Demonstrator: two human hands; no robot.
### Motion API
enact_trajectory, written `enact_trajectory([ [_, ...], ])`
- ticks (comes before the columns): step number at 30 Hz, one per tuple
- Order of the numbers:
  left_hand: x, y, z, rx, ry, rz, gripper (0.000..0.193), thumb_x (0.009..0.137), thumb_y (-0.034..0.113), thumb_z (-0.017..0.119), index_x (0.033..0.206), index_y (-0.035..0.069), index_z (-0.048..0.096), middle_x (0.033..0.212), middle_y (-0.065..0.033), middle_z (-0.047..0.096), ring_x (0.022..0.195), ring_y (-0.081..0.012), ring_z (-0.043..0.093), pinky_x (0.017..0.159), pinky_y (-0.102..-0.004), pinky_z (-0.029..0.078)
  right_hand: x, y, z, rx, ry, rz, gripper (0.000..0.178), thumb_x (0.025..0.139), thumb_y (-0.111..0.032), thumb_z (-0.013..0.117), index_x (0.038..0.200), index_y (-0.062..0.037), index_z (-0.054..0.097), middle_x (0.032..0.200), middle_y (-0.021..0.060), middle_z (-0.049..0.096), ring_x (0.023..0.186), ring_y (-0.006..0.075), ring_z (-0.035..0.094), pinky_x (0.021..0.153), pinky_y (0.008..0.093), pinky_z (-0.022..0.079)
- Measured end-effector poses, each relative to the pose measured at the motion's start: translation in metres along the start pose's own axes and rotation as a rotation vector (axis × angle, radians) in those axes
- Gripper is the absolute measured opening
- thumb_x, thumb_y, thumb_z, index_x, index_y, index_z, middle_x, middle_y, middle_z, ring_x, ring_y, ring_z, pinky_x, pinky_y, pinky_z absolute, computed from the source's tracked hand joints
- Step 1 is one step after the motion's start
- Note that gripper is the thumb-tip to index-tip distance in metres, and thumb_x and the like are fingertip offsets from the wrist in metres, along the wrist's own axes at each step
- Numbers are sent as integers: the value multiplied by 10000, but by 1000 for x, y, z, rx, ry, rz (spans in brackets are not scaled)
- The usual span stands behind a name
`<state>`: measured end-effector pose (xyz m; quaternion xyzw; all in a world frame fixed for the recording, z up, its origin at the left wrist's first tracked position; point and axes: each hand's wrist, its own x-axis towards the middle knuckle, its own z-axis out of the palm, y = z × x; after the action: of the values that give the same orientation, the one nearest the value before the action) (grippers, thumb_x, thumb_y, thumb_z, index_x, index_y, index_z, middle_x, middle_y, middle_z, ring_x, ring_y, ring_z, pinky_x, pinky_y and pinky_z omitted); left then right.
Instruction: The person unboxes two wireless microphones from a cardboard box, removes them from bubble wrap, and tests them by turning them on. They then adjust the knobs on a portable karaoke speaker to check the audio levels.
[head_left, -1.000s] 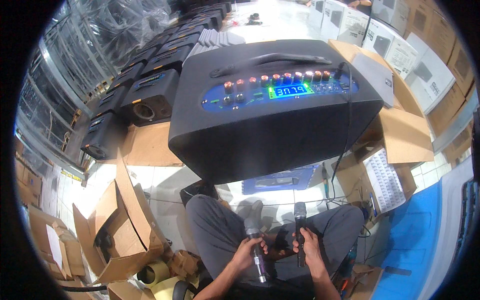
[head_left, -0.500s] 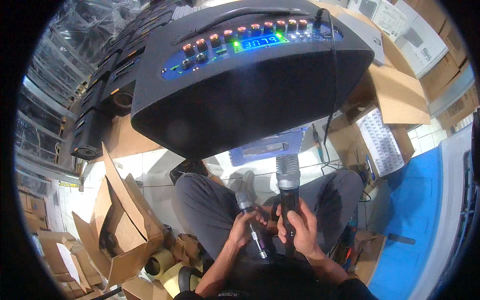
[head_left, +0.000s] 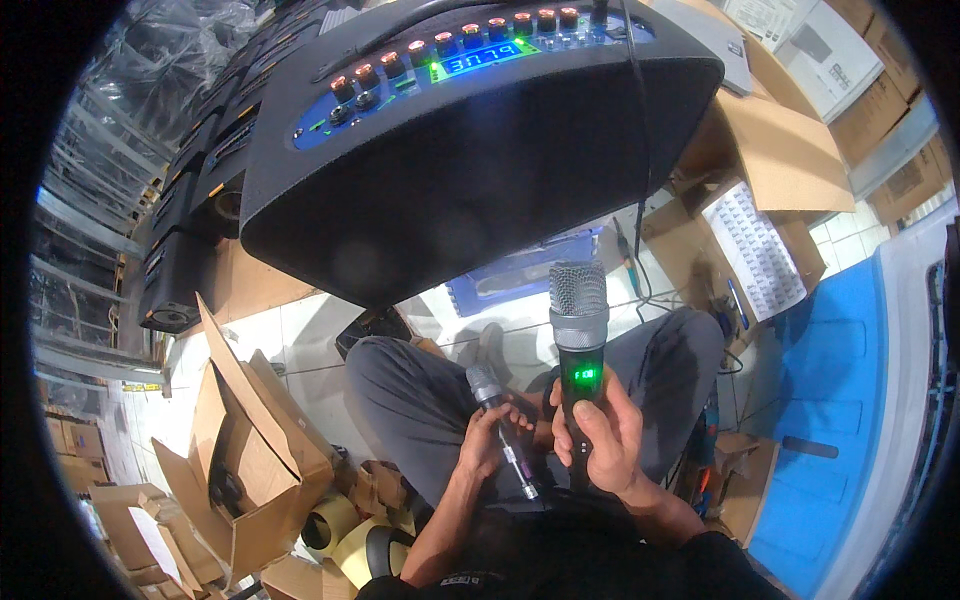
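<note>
Up has come the big microphone [head_left: 578,330] since a moment ago; its mesh head now sits higher in the middle of the frame, and the big black speaker [head_left: 480,160] has slid up and fills more of the top. My right hand [head_left: 605,440] is wrapped tight round the dark handle, fingers pressed together on it, thumb beside the small green light. My left hand [head_left: 490,440] is closed round the small microphone [head_left: 500,430], which is thinner and silver at the tip, and leans toward the upper left. Both are just above my lap, low in the middle of the frame, and the two handles are close but I cannot tell if they touch. I think the step now is checking the big one against the speaker with its lit knobs [head_left: 450,45] and green screen [head_left: 478,60]. To do it well, I should keep the mesh head pointing up and steady, keep my thumb off the green light so I can see it, and not let the two heads bump. A black cable [head_left: 640,180] hangs down from the speaker, just right of the mesh head, so I should keep clear of it. Open cardboard boxes [head_left: 240,450] lie at the lower left, and a blue mat [head_left: 830,400] at the right.
</note>
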<state>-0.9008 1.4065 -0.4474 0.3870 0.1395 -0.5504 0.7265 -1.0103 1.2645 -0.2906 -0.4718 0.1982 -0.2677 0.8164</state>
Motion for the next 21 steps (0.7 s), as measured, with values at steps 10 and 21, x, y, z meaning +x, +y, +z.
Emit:
enact_trajectory([
  [10, 1, 1, 0, -18, -8, -3, 295, 929, 110, 633, 1173, -2, 511, 835, -80, 563, 836, -247, 604, 828, -425, 532, -3, -1, -1, -24, -17, -18, 332, 1019, -146, 494, 1280, 49, 432, 1057, 154, 554, 661, 123, 566, 484, 240, 478],
  [21, -2, 1, -6, -5, -107, 15, 415, 868, 108, 625, 1245, -5, 494, 940, -104, 572, 875, -270, 613, 798, -427, 532, -8, -2, -3, -75, -34, 5, 452, 963, -100, 554, 1356, 51, 390, 1098, 154, 550, 679, 119, 579, 505, 243, 494],
])
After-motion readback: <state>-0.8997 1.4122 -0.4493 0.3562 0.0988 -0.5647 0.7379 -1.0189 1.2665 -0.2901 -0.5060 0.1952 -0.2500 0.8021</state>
